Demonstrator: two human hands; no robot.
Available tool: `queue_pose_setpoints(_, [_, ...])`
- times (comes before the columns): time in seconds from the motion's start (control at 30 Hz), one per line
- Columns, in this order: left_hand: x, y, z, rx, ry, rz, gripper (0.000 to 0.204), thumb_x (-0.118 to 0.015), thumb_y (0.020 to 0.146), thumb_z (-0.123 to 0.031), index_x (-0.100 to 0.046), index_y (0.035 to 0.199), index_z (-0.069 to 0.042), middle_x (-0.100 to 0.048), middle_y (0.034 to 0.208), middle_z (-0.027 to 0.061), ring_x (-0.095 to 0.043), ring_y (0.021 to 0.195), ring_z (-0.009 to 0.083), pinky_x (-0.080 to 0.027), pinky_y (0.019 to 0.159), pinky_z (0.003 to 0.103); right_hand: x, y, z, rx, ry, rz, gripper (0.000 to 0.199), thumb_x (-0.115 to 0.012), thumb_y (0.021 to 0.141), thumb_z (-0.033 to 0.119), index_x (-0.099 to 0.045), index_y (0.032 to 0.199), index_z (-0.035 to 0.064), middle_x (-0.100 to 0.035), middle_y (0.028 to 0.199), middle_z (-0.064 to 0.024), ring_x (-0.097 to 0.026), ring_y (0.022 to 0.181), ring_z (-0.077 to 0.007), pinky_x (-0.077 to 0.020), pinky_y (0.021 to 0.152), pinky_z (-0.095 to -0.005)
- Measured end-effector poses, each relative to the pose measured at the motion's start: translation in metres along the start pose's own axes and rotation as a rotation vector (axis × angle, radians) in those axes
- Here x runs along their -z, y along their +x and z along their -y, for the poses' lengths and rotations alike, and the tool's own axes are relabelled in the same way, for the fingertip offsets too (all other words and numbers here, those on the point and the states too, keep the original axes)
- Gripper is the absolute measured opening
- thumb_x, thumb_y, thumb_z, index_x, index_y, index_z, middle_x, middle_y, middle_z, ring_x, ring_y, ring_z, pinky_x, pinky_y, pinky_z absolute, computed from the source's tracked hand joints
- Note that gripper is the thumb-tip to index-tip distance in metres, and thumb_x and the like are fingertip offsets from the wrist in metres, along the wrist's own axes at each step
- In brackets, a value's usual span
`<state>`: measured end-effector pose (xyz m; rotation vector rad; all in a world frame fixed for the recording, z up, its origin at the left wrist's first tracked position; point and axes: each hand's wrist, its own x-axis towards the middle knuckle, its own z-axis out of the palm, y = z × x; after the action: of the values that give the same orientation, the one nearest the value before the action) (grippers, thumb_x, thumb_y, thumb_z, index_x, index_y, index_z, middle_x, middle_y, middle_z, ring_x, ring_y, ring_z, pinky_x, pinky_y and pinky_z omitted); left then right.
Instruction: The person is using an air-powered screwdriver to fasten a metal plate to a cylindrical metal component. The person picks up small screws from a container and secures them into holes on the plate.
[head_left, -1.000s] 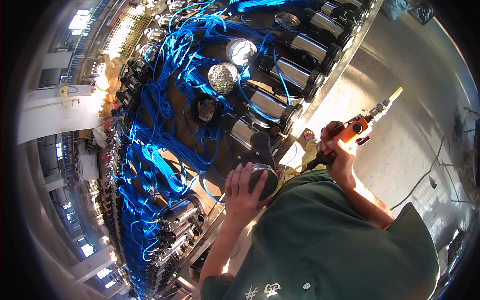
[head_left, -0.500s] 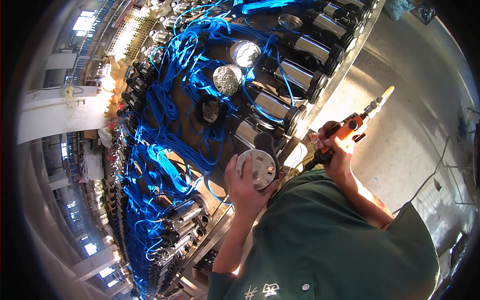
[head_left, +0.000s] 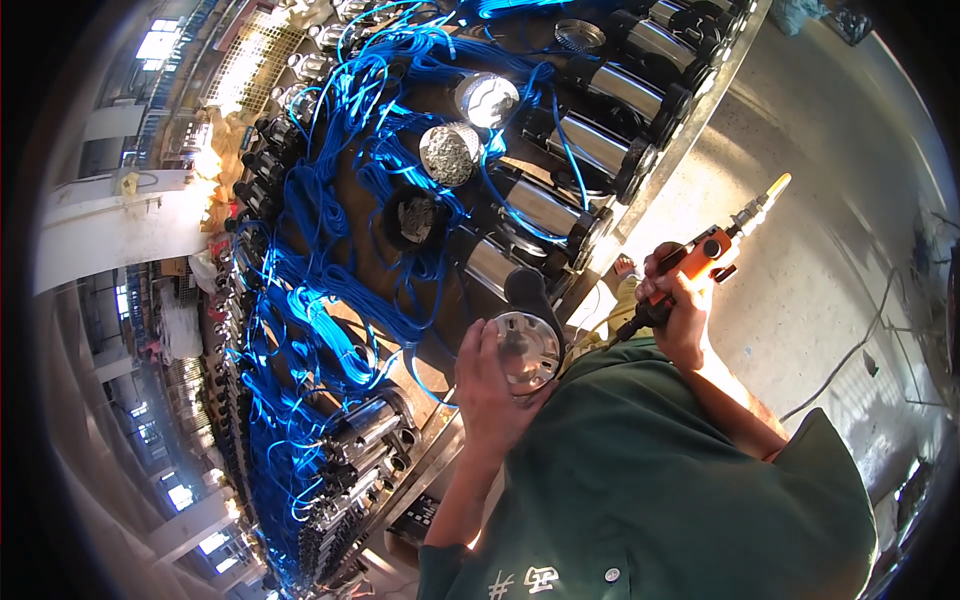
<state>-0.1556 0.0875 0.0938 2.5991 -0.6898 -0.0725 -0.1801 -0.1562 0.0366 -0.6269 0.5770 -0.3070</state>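
Observation:
My left hand [head_left: 492, 388] cups a round shiny metal cap [head_left: 527, 348] against the end of a steel pump cylinder [head_left: 497, 265] on the workbench. My right hand [head_left: 678, 310] grips an orange power screwdriver [head_left: 706, 256], raised to the right of the bench with its bit pointing up and away. The two hands are about a hand's width apart. My green shirt fills the lower right.
A long workbench edge [head_left: 690, 130] carries several steel pump cylinders [head_left: 596, 146] and tangles of blue cable [head_left: 330, 270]. Small tubs of screws [head_left: 448, 152] stand among the cables. A concrete floor [head_left: 850, 220] with a dark hose lies to the right.
My left hand turned the round cap so its shiny face shows and moved it a little closer to my chest. The screwdriver rose slightly.

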Motion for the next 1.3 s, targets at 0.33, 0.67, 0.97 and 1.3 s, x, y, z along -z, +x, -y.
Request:
queue_pose_setpoints(0.33, [-0.047,-0.02,-0.002,-0.072,0.018,-0.22,0.092,-0.088,0.059,-0.033,-0.044,0.133,-0.002,-0.042,0.132,0.0256,-0.047,0.117,0.0403,-0.043,0.096,0.046,-0.011,0.006,-0.008,-0.068,0.058,0.061,0.024,-0.048,0.076,0.001,-0.051,0.099,0.0012,-0.054,0.082,-0.0091,-0.051,0.067,-0.0164,-0.0438,0.062,-0.029])
queue_pose_setpoints(0.67, [-0.007,0.003,0.021,-0.146,-0.132,-0.131,0.091,-0.091,0.046,-0.024,-0.05,0.126,-0.007,-0.046,0.129,0.0213,-0.057,0.107,0.0395,-0.052,0.087,0.045,-0.029,0.026,-0.028,-0.233,-0.454,0.26,0.031,-0.052,0.073,0.003,-0.055,0.103,-0.0032,-0.063,0.094,-0.0111,-0.055,0.067,-0.0144,-0.0461,0.061,-0.0275])
queue_pose_setpoints(0.97, [0.008,0.018,0.052,-0.089,-0.146,-0.073,0.09,-0.085,0.047,-0.016,-0.051,0.13,-0.009,-0.045,0.13,0.0225,-0.054,0.112,0.0405,-0.051,0.09,0.044,-0.053,0.074,-0.091,-0.291,-0.655,0.505,0.028,-0.061,0.073,0.003,-0.064,0.1,-0.0042,-0.065,0.104,-0.0084,-0.062,0.092,-0.0172,-0.0502,0.081,-0.0294])
queue_pose_setpoints(1.3, [-0.015,-0.002,0.046,-0.012,-0.098,-0.232,0.091,-0.089,0.054,-0.038,-0.05,0.131,-0.009,-0.04,0.135,0.0257,-0.052,0.113,0.0417,-0.052,0.088,0.045,-0.044,0.082,-0.107,-0.426,-0.595,0.367,0.029,-0.061,0.075,0.004,-0.063,0.103,-0.0033,-0.065,0.09,-0.0077,-0.061,0.077,-0.0139,-0.0505,0.071,-0.0264])
